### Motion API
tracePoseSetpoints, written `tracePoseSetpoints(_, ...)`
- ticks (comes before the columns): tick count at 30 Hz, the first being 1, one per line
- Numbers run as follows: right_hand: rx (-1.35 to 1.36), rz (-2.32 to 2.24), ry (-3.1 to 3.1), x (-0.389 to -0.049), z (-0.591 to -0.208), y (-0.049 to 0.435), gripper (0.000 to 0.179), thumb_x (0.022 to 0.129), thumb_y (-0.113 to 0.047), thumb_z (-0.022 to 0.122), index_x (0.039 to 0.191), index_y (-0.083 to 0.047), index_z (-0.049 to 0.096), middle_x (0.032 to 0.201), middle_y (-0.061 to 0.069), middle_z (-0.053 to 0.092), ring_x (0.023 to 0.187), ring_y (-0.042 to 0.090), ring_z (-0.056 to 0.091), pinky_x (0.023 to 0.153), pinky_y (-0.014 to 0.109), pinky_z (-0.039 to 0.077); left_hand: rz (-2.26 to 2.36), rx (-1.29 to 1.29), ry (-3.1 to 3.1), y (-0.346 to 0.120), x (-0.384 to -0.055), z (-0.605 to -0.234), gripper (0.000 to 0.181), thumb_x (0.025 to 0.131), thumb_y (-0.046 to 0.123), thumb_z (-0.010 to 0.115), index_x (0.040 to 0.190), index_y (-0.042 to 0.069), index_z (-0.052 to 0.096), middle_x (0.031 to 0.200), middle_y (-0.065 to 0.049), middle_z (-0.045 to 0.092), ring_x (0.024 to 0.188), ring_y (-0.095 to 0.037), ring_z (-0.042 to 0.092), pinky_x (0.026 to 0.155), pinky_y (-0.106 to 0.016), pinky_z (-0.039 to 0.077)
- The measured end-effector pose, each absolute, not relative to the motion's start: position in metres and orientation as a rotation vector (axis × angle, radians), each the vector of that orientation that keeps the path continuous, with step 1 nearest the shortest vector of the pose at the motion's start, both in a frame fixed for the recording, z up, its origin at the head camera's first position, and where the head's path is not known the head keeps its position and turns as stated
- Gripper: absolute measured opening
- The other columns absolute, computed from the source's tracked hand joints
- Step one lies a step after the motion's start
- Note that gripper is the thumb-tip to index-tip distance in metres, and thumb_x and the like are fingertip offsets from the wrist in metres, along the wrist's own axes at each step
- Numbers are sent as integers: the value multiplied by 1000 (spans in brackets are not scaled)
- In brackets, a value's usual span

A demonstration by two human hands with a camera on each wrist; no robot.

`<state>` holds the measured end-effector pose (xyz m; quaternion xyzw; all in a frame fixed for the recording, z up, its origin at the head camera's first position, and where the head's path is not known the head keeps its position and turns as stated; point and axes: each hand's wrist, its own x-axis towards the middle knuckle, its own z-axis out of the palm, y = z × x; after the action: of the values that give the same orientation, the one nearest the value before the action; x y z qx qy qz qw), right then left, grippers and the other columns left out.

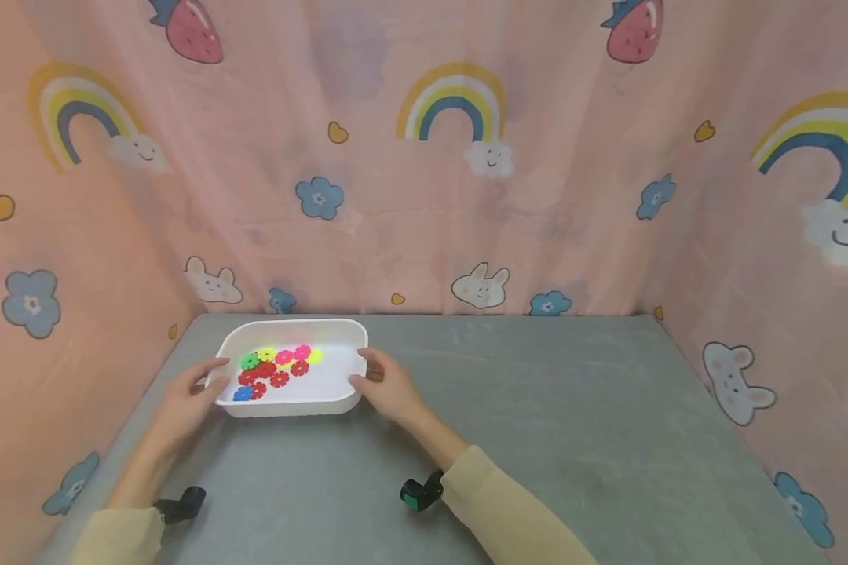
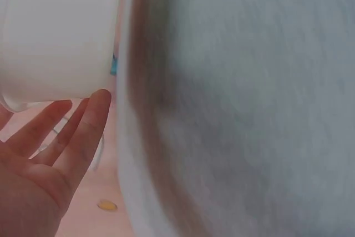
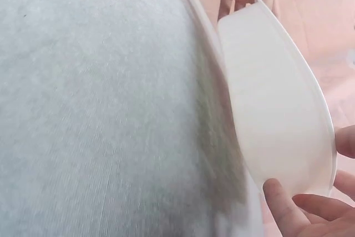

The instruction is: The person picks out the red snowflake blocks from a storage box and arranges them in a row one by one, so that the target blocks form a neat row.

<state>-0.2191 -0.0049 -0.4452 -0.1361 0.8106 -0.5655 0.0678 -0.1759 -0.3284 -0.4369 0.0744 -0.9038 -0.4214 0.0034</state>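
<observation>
Grey bench [image 1: 537, 431] below; my left grip [image 1: 187, 399] clamps the white tray [image 1: 335, 384] at nine o'clock, my right grip [image 1: 392, 389] at three; uneven tilting could spill the discs [image 1: 279, 380].

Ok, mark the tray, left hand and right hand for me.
Tray [image 1: 335, 373]: head view, bare floor inside, toward its right end.
Left hand [image 1: 185, 402]: head view, back of the hand.
Right hand [image 1: 392, 390]: head view, back of the hand.

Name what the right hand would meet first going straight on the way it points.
The white tray: the right hand grips its right end, so that wall is likely met first.
</observation>
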Motion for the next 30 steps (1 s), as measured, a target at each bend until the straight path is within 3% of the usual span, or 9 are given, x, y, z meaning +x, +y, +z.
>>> tracePoseSetpoints(4,-445,-1739,2441,-216,-445,11,50,98,-22,68,143,-4,53,144,24,54,127,39,58,100,50,52,-1299,193,-2834,-315,-175,-433,61,106,43,50,151,4,43,155,-31,32,126,-49,50,96,-55,53)
tracePoseSetpoints(8,-484,-1767,2445,-214,-445,28,51,98,-19,67,142,0,52,143,28,53,127,42,57,101,51,50,-1299,181,-2833,-300,-174,-431,59,105,43,52,151,6,44,157,-29,32,129,-50,47,100,-59,49)
tracePoseSetpoints(30,-377,-1694,2521,-185,-451,99,49,95,-17,72,139,-1,56,139,27,57,123,41,61,99,50,52,-1307,61,-2872,-243,-155,-442,57,101,45,61,147,14,51,155,-21,41,129,-45,54,96,-53,54)
